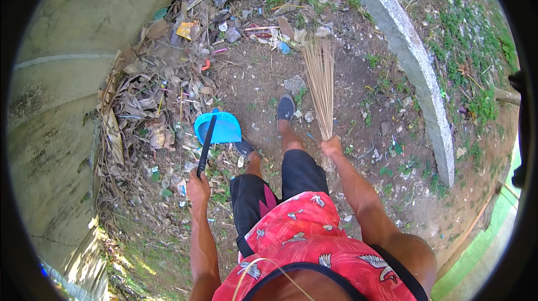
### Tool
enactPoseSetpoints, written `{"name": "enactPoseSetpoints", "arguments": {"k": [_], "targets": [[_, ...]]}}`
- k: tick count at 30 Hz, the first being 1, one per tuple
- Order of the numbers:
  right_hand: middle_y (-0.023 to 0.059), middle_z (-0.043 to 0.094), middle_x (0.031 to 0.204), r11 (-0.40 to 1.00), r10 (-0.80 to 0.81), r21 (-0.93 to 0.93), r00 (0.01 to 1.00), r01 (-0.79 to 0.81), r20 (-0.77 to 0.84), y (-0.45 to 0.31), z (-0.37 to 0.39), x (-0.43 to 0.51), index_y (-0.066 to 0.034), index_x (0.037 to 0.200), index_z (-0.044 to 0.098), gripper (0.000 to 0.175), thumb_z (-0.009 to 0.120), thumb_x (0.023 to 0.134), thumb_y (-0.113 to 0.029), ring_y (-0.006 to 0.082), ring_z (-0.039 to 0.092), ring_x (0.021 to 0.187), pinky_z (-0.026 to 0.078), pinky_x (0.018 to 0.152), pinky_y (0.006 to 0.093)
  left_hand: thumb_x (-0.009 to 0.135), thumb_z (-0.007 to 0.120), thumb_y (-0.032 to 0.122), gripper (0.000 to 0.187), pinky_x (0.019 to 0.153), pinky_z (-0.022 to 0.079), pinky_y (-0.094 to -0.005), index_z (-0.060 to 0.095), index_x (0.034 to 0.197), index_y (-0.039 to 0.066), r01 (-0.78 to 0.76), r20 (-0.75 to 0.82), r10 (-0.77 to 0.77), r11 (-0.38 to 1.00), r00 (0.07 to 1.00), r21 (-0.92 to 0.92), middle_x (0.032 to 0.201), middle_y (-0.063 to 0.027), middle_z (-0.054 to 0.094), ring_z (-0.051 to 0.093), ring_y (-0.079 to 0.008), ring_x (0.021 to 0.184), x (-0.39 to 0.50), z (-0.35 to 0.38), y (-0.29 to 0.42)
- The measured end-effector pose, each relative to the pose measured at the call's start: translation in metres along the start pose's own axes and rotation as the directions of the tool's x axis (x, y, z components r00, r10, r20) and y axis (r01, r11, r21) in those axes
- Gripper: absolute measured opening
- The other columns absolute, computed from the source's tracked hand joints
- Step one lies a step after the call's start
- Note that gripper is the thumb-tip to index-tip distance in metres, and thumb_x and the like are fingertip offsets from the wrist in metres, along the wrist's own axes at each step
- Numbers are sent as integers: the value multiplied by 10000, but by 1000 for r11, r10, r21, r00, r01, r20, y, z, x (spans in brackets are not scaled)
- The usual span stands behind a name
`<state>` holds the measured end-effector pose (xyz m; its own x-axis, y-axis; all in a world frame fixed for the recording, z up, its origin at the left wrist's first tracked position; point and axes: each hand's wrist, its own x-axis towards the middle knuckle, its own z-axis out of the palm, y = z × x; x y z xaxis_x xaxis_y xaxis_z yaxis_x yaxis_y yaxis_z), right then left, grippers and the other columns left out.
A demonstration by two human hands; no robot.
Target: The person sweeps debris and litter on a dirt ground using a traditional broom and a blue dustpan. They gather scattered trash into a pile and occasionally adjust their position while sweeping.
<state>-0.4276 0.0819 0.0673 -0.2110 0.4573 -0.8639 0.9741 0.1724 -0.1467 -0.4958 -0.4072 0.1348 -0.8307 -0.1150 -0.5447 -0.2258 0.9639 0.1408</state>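
Observation:
My left hand (198,189) grips the black handle of a blue plastic dustpan (225,128). The pan hangs beside my left shoe (244,148) and partly covers it; I cannot tell whether it touches the ground. In my right hand (332,147) is a stick broom (320,86), held by its bound end. Its thin bristles fan out ahead of me, over the dirt near a line of litter. My right shoe (286,107) stands on bare soil between the two tools.
Dry leaves and litter (145,99) are heaped along a concrete wall (59,91) on the left. More wrappers and scraps (252,27) lie ahead. A stone (295,85) sits by my right shoe. On the right, a raised concrete curb (414,55) borders weedy ground (458,40).

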Motion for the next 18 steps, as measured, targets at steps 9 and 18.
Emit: {"name": "enactPoseSetpoints", "arguments": {"k": [9, 18], "targets": [[246, 708, 881, 676, -535, -240, 688, 697, 491, -136, 10, 6, -3, 1054, 662, 408, 681, 677, -159, 364, 716, 817, 568, 735, 453, 981, 572, 291, 357, 735, 508, -571, 569, 1251, 58, -36, -43, 34, 998, 998, -45, 907, -248, 706, 674, -466, 824, 3, 21, 28], [217, 708, 1067, 771, -580, -296, 814, 564, 42, -118, -118, -29, -98, 1278, 580, 556, 701, 744, -195, 374, 695, 992, 537, 881, 463, 975, 571, 330, 388, 768, 509, -566, 557, 1274, 84, -9, 22, 9, 1000, 1000, -4, 959, -222, 715, 673, -460, 866, -1, 4, 29]]}}
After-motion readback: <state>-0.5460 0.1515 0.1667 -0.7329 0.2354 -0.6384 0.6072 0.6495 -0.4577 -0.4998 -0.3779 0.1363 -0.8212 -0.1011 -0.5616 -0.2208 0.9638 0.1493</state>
